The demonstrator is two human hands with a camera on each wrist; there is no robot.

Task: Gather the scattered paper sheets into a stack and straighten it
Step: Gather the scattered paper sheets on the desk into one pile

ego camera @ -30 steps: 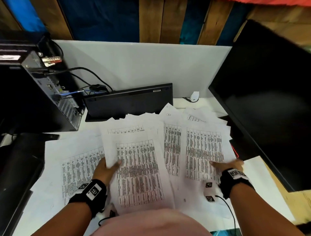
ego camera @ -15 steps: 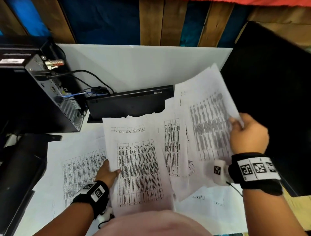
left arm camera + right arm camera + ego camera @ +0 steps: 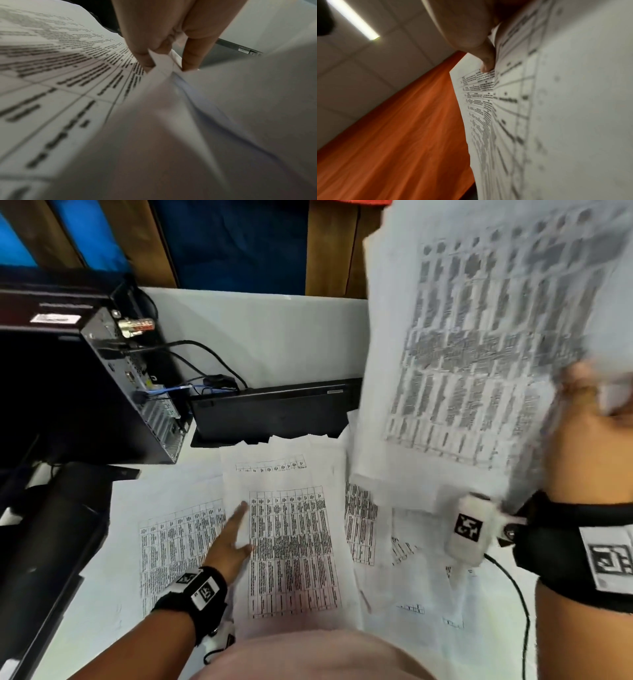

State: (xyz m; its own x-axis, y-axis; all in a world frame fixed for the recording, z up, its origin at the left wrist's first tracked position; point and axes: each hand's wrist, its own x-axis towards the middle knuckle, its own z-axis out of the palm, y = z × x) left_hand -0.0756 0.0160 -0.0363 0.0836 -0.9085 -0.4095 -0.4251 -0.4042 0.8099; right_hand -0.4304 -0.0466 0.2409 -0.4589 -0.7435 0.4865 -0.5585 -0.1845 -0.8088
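Printed sheets (image 3: 291, 546) lie overlapped on the desk (image 3: 260, 337), spread between both hands; left hand (image 3: 229, 546) rests on them. Lifted sheets (image 3: 479, 344) held up by right hand (image 3: 596, 440), above the spread. Computer case (image 3: 130, 385) beyond left hand; flat device (image 3: 274, 412) behind the sheets.

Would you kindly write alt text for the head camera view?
The right hand holds printed sheets raised above a white desk, while the left hand rests on the scattered sheets below. A black computer case stands at left.
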